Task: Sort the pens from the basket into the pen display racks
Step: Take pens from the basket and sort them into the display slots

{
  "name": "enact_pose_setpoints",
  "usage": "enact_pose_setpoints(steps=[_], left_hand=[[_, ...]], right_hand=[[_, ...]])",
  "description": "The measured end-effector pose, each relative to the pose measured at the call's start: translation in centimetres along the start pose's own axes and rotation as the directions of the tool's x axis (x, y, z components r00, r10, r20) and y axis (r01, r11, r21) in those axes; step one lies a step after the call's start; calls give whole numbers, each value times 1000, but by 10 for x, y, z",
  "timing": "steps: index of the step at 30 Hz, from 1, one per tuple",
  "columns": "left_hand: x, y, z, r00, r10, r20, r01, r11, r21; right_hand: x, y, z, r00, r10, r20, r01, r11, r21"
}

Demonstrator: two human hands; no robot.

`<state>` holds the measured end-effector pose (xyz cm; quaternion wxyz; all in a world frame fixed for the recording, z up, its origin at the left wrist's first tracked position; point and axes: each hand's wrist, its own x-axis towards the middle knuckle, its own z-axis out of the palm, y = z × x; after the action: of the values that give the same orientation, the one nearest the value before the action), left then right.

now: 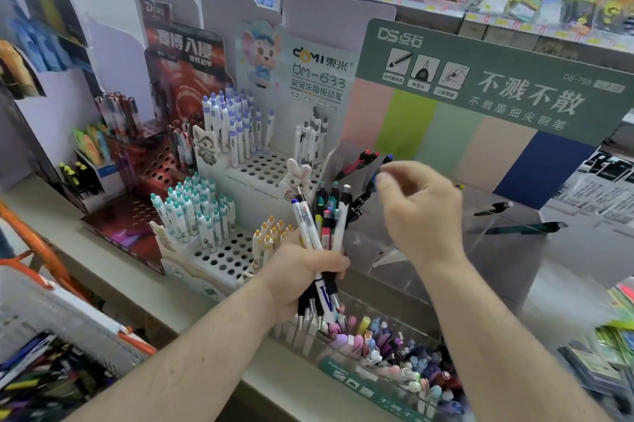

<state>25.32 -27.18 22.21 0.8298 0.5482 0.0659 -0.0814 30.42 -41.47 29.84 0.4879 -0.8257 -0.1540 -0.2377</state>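
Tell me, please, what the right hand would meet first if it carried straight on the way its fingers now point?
Probably the red and black pen lying in the clear rack's upper tier. The right hand, pinching a blue-capped pen, points up-left towards it; depth is unclear.

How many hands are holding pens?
2. The left hand grips a bunch of pens beside the white rack. The right hand pinches one blue pen over the clear rack.

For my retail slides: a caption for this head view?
Left hand grips a pen bundle; right hand pinches one blue-tipped pen.
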Motion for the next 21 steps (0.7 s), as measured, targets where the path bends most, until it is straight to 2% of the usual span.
enact_pose_setpoints(steps=[2, 4, 6, 12, 15, 16, 18, 21], left_hand=[[-1, -2, 2, 1000, -8, 31, 5, 996, 86], [-2, -3, 2, 996, 16, 89, -28, 990, 141], [-4, -4, 3, 992, 29, 122, -51, 983, 176], [-7, -5, 3, 992, -72, 100, 65, 995, 74], [-6, -5, 0, 990, -96, 107, 96, 995, 2], [-5, -5, -1, 989, -94, 113, 99, 994, -35], [-5, -6, -4, 988, -78, 132, 95, 987, -127], [-3, -6, -4, 988, -51, 143, 92, 950, -298]], right_hand=[[-18, -3, 7, 979, 85, 185, -90, 996, 18], [-31, 1, 12, 958, 132, 254, -134, 991, -11], [-37, 6, 13, 957, 159, 244, -163, 987, -4], [-43, 15, 0, 947, 205, 246, -225, 973, 57], [-44, 18, -5, 956, 264, 125, -283, 943, 172], [-43, 19, -7, 944, 322, 65, -328, 909, 259], [-39, 21, -12, 878, 478, -24, -416, 787, 456], [-37, 29, -17, 756, 654, -16, -492, 584, 645]])
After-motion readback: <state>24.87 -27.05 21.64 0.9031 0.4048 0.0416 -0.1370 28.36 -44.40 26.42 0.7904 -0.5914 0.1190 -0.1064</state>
